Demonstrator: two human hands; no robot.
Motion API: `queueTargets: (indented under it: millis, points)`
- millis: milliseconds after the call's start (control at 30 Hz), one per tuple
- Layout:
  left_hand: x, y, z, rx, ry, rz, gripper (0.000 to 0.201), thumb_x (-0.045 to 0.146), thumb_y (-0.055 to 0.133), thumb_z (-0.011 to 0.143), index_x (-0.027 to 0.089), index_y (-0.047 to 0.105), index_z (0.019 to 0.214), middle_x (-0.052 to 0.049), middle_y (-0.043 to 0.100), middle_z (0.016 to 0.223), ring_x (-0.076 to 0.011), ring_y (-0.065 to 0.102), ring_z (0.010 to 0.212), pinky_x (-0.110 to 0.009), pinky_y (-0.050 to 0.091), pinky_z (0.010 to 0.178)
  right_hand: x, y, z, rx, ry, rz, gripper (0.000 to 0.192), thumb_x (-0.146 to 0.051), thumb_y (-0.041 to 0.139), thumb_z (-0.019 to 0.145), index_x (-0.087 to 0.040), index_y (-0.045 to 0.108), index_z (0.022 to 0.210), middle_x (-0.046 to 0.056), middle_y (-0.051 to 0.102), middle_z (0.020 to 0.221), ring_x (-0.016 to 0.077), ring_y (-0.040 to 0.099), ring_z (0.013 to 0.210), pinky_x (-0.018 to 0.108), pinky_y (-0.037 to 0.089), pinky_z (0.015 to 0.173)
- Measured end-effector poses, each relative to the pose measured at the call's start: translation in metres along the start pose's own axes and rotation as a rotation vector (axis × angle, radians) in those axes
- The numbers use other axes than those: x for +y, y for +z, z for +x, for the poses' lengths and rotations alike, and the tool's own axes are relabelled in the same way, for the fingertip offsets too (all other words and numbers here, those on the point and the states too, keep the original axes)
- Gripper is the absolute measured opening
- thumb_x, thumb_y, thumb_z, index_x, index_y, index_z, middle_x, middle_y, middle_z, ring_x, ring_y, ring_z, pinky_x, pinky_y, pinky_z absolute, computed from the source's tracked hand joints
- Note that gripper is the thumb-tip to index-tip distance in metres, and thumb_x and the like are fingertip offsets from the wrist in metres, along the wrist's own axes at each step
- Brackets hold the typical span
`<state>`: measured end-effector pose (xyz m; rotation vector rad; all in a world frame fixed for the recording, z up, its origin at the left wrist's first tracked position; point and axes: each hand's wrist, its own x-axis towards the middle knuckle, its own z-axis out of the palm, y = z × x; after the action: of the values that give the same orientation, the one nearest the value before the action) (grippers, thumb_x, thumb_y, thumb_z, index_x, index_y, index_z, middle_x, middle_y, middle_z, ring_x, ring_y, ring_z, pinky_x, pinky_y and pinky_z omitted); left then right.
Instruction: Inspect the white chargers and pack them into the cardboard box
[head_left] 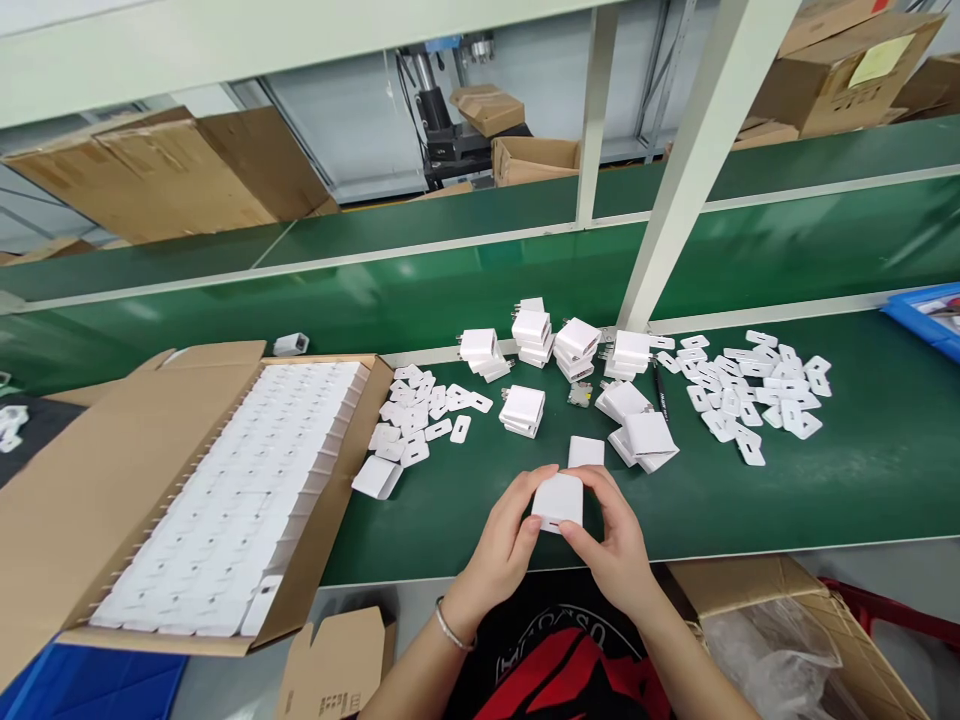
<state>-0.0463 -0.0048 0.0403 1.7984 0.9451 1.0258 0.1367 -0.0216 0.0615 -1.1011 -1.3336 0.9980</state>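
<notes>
Near the table's front edge, a white charger (559,500) is held between both hands, its small port slot facing me. My left hand (507,525) grips its left side, thumb at the lower corner. On its right side my right hand (611,530) closes with thumb and fingers. Just behind it another white charger block (586,452) lies on the green table. Several stacked white chargers (523,408), some with metal prongs showing, stand farther back. Loose white cover plates with slots lie in a left pile (412,415) and a right pile (750,385).
An open cardboard box (322,530) with rows of white pieces stands at the left. A black pen (661,392) lies beside the chargers. A blue tray (930,315) sits at the far right. Below the table edge is a carton (750,580) with clear plastic.
</notes>
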Motion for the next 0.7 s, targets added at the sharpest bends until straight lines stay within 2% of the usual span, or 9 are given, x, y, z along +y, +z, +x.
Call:
queueTargets:
  millis: [100,167,233,300,433,567,700]
  points:
    - [0.0,0.004,0.001,0.059,0.036,-0.031,0.046,0.051,0.037,0.114,0.03,0.058,0.149,-0.011,0.069,0.135,-0.0276,0.066,0.118,-0.041,0.054,0.102,0.005,0.007,-0.003,0.01,0.018,0.064,0.032,-0.046,0.076,0.094,-0.03,0.071,0.122,0.006,0.069,0.113,0.0268,0.064,0.106,0.038,0.053,0.094]
    - [0.001,0.009,0.002,0.108,0.038,-0.053,0.046,0.053,0.037,0.113,0.029,0.061,0.145,-0.011,0.071,0.13,-0.0269,0.067,0.112,-0.039,0.056,0.096,0.009,0.015,-0.005,0.032,0.075,0.166,0.041,-0.054,0.077,0.092,-0.03,0.068,0.125,0.006,0.069,0.114,0.0266,0.066,0.104,0.038,0.055,0.09]
    - [0.001,0.014,0.001,0.142,0.022,-0.057,0.046,0.053,0.039,0.113,0.028,0.062,0.142,-0.011,0.07,0.129,-0.0271,0.067,0.113,-0.038,0.056,0.094,0.013,0.023,-0.007,0.077,0.14,0.259,0.046,-0.06,0.076,0.091,-0.028,0.065,0.123,0.006,0.07,0.11,0.0257,0.067,0.098,0.037,0.056,0.084]
    - [0.0,0.018,0.0,0.159,-0.001,-0.055,0.045,0.053,0.04,0.113,0.027,0.063,0.142,-0.012,0.07,0.13,-0.028,0.066,0.116,-0.039,0.056,0.096,0.015,0.028,-0.008,0.125,0.159,0.278,0.043,-0.06,0.075,0.091,-0.026,0.065,0.116,0.005,0.069,0.104,0.0238,0.066,0.091,0.035,0.055,0.079]
    - [-0.004,0.016,-0.001,0.098,-0.104,-0.181,0.043,0.051,0.045,0.112,0.027,0.059,0.145,-0.012,0.068,0.135,-0.0272,0.067,0.119,-0.041,0.057,0.101,0.021,0.025,-0.006,0.17,0.093,0.142,0.031,-0.053,0.073,0.094,-0.024,0.068,0.105,0.003,0.066,0.095,0.0221,0.062,0.087,0.034,0.051,0.079]
    - [-0.006,0.007,0.001,0.003,-0.227,-0.349,0.048,0.053,0.053,0.109,0.025,0.051,0.147,-0.011,0.07,0.128,-0.0252,0.069,0.114,-0.04,0.057,0.101,0.029,0.018,-0.005,0.16,0.067,0.012,0.026,-0.048,0.074,0.094,-0.024,0.071,0.105,0.003,0.069,0.097,0.0234,0.063,0.09,0.035,0.05,0.084]
    - [-0.008,0.008,-0.001,0.066,-0.242,-0.338,0.043,0.055,0.057,0.107,0.022,0.056,0.135,-0.011,0.069,0.124,-0.0241,0.068,0.113,-0.038,0.056,0.1,0.036,0.018,-0.006,0.139,0.04,-0.073,0.026,-0.047,0.073,0.095,-0.026,0.071,0.109,0.004,0.071,0.103,0.0253,0.065,0.097,0.037,0.05,0.088]
